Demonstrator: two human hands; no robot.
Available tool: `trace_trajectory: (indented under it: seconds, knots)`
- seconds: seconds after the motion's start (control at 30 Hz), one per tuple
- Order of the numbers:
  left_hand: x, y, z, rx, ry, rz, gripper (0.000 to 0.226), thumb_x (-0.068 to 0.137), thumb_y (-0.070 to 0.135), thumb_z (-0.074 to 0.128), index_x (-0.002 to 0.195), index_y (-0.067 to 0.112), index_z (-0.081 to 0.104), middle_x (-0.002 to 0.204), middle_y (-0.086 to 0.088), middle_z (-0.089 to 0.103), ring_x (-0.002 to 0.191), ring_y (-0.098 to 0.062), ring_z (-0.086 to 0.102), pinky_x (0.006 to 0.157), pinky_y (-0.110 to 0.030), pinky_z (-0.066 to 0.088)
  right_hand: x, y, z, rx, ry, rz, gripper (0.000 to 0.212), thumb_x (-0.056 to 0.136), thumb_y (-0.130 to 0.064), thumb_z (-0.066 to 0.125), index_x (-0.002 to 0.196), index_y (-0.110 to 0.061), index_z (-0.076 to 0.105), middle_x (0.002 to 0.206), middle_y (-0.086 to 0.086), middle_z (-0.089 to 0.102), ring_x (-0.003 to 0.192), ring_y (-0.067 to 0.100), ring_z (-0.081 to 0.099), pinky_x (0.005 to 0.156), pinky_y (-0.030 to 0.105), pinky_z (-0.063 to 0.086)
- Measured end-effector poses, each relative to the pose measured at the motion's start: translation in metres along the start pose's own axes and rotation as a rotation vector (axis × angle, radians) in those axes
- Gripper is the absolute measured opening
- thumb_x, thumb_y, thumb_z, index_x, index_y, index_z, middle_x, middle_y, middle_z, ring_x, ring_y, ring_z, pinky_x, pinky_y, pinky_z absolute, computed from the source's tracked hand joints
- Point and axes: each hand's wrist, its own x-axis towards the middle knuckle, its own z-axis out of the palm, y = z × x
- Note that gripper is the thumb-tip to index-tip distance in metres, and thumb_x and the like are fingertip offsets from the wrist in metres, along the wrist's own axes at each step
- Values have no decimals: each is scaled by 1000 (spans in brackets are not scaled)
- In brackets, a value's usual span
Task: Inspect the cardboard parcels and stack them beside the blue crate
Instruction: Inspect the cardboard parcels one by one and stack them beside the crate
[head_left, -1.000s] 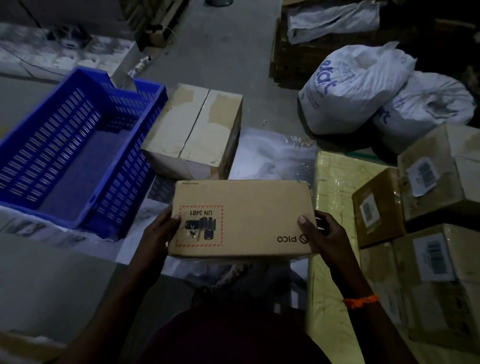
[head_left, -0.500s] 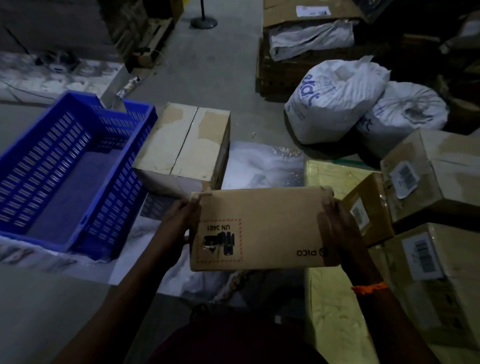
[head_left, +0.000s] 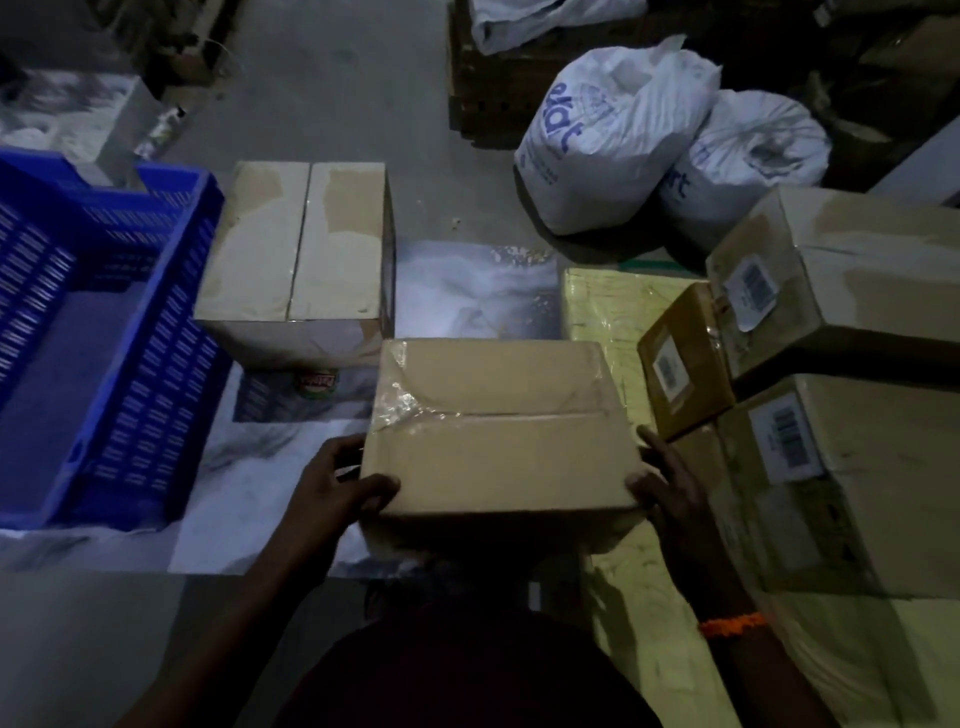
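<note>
Head view looked down on the blue crate (head_left: 150, 395) at the left of the floor, its slotted walls bare of any parcel that I could see. Just beside its right wall stood a pale taped box (head_left: 296, 244), flat top up, seam running near to far.

Right of that and nearer, the left grip (head_left: 332, 488) was curled round the near-left corner of the held parcel (head_left: 498, 431), thumb lying on the top face, the other fingers hidden under or behind the edge. The held parcel sat level between both hands, above the floor, its long axis left to right and its taped seam along that same line. The right grip (head_left: 670, 488) was clamped on the near-right corner in the same way, thumb on top, fingers along the side.

The move ahead seemed to turn on this: the pale taped box lay to the far left of the held parcel, its near-right corner close to the parcel's far-left corner, and the left grip was the one nearer the crate. Setting down there would probably call for a carry leftward and away.

Further right, three labelled parcels (head_left: 852, 478) were piled, waiting, with two white sacks (head_left: 608, 135) behind them.
</note>
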Motion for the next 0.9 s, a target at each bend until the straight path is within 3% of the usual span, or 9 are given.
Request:
trace_trajectory:
  seconds: [0.13,0.27,0.33,0.43,0.53,0.6,0.77,0.83,0.9]
  knots:
    - [-6,-30,-26,160,22,-76,54,75,-4,77,122,16,59,120,0,64,105,-17,63,77,-40,56,-22,35,13,-99,-126,19,71,89,14,63,143,-33,56,129,3,69,121,17,65,93,44,59]
    - [-5,-43,-42,166,35,-128,33,89,14,74,120,17,62,123,-3,64,111,-24,64,90,-46,56,-14,37,21,-89,-70,50,45,94,0,68,126,-30,69,113,9,72,111,27,68,86,38,60]
    - [5,-33,-39,194,34,-74,36,91,21,72,126,18,61,124,-1,63,114,-21,63,93,-45,56,-1,25,29,-74,-51,73,33,96,-11,70,122,-29,68,115,5,72,107,18,71,76,28,61]
    - [31,-4,-20,157,74,34,30,95,17,67,124,25,62,111,10,68,95,1,65,72,-23,54,30,3,42,-98,-119,70,34,96,-27,71,129,-30,66,121,-5,72,103,6,72,80,29,61]
    - [59,15,4,171,75,36,27,95,6,66,119,17,65,97,4,71,82,-9,64,51,-14,48,55,-15,58,-166,-146,64,30,94,-42,72,120,-28,72,112,-5,77,106,16,73,96,47,59]
    - [62,21,12,168,113,80,28,92,3,69,117,15,65,88,9,70,81,-11,64,50,-14,48,63,-22,63,-177,-107,7,29,93,-45,72,116,-28,73,110,-6,77,106,15,72,99,48,57]
    - [44,21,10,67,172,161,51,88,43,76,130,20,59,124,4,65,113,-15,63,88,-38,57,51,-40,51,-91,45,-136,49,90,-46,72,132,-24,64,125,-6,72,111,9,69,86,30,57]
    - [33,28,11,-42,172,189,74,72,76,72,124,25,59,122,5,64,115,-18,62,89,-42,56,42,-47,49,-30,83,-177,47,88,-55,71,127,-31,65,126,-8,70,114,9,68,91,35,56]
    - [24,42,13,-110,192,203,73,68,85,64,117,31,57,119,8,62,115,-17,59,94,-45,53,36,-56,49,39,119,-184,32,89,-62,67,117,-45,67,122,-16,71,113,3,66,96,40,55]
